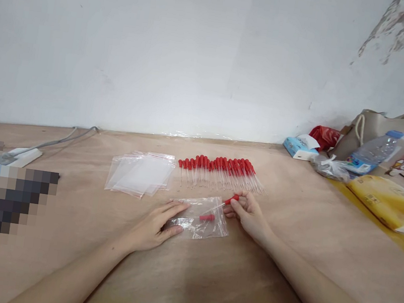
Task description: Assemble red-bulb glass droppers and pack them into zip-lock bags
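Note:
A clear zip bag [191, 228] lies flat on the table, with one red-bulbed dropper [206, 217] inside it. My left hand [156, 225] rests on the bag's left end, its fingers and thumb spread apart on the plastic. Between the thumb and fingers of my right hand [248, 213] is another dropper [232, 200], pinched at its red bulb. Its thin clear stem points left and down, at the bag's right, mouth end. How far the stem reaches inside is hard to see.
Behind the bag lies a row of several red-bulbed droppers [218, 166]. Flat clear bags [141, 173] are piled to the left. A tissue box [298, 148], a plastic bottle [378, 151] and a yellow pack [387, 197] stand at right. A grey cable [64, 141] runs along the left.

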Demonstrator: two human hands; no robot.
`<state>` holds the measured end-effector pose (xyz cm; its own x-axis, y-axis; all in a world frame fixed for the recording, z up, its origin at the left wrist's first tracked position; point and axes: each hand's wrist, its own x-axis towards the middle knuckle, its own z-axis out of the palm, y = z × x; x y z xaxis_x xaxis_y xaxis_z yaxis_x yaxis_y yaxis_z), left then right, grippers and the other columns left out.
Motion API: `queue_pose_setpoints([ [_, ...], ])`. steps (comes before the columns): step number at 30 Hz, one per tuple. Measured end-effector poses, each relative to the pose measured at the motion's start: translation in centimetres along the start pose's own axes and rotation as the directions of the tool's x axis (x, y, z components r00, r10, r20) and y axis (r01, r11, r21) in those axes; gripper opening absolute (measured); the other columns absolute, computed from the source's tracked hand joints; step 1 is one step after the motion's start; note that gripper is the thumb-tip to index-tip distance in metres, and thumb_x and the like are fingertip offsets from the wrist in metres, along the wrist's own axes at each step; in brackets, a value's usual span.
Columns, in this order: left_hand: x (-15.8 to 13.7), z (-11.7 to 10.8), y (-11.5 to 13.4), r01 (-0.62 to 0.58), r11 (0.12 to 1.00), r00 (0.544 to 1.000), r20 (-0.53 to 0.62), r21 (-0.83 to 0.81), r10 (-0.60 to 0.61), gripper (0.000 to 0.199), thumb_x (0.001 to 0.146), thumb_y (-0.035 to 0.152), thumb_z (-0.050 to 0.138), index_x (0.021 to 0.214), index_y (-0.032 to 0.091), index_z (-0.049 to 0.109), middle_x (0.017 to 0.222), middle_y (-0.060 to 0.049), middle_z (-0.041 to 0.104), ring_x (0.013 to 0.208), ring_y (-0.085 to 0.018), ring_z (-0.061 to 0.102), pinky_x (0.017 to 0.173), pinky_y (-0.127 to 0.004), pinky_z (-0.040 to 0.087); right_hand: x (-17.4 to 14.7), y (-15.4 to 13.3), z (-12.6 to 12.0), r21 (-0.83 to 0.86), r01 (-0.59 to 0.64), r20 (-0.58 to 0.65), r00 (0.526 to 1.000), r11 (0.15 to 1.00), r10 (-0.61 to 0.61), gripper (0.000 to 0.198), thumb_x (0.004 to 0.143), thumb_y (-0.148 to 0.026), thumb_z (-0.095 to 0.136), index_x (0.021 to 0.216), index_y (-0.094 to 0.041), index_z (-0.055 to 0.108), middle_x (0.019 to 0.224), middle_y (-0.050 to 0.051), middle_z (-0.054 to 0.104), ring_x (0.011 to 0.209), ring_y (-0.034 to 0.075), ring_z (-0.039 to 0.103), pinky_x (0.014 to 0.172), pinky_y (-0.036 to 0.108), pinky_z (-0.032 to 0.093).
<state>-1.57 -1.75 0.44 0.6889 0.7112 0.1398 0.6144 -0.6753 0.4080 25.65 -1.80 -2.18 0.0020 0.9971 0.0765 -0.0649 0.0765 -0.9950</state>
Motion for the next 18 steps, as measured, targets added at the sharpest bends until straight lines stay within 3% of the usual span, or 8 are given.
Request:
queue_pose_setpoints([
  [2,0.0,0.0,0.0,0.005,1.0,1.0,-0.001,0.0,-0.005,0.05,0.087,0.037,0.042,0.134,0.027,0.028,0.135,-0.004,0.038,0.125,-0.024,0.032,0.101,-0.043,0.033,0.0,0.0,-0.2,-0.248,0.094,0.051,0.995,0.964,-0.084,0.029,0.071,-0.042,0.058,0.086,-0.02,0.046,0.075,0.001,0.057,0.066,0.013,0.057,0.062,0.029,0.046],
  [6,0.1,0.1,0.0,-0.01,1.0,1.0,-0.017,0.004,0.01,0.049,0.087,0.036,0.042,0.133,0.026,0.03,0.134,-0.005,0.04,0.125,-0.024,0.033,0.1,-0.042,0.033,-0.2,-0.7,0.3,-0.622,0.211,0.103,0.977,0.754,-0.188,0.018,0.07,-0.035,0.061,0.079,-0.02,0.063,0.073,0.002,0.057,0.068,0.014,0.052,0.062,0.027,0.042],
  [13,0.1,0.1,-0.1,-0.026,1.0,0.999,-0.02,0.004,0.026,0.048,0.087,0.037,0.043,0.133,0.027,0.031,0.133,-0.004,0.041,0.123,-0.021,0.036,0.101,-0.041,0.033,-0.2,-1.7,0.9,-0.693,0.356,0.316,0.932,0.627,-0.18,0.022,0.08,-0.027,0.048,0.073,-0.021,0.068,0.071,0.003,0.061,0.07,0.014,0.053,0.067,0.026,0.04],
  [15,0.2,0.1,-0.1,-0.05,0.999,0.999,-0.009,0.002,0.05,0.043,0.088,0.035,0.042,0.13,0.028,0.036,0.133,-0.004,0.041,0.123,-0.02,0.036,0.102,-0.041,0.032,0.5,-1.7,0.1,-0.699,0.328,0.272,0.944,0.636,-0.188,0.021,0.079,-0.025,0.047,0.078,-0.02,0.067,0.076,0.003,0.063,0.07,0.014,0.054,0.065,0.026,0.041],
  [18,0.3,0.1,-0.1,-0.104,0.994,0.995,0.0,0.011,0.104,0.036,0.089,0.032,0.04,0.124,0.029,0.046,0.132,-0.003,0.042,0.121,-0.02,0.038,0.103,-0.042,0.03,2.4,-2.3,-1.0,-0.74,0.213,0.093,0.972,0.638,-0.215,0.018,0.075,-0.024,0.05,0.08,-0.017,0.065,0.075,0.003,0.064,0.066,0.013,0.055,0.062,0.024,0.042],
])
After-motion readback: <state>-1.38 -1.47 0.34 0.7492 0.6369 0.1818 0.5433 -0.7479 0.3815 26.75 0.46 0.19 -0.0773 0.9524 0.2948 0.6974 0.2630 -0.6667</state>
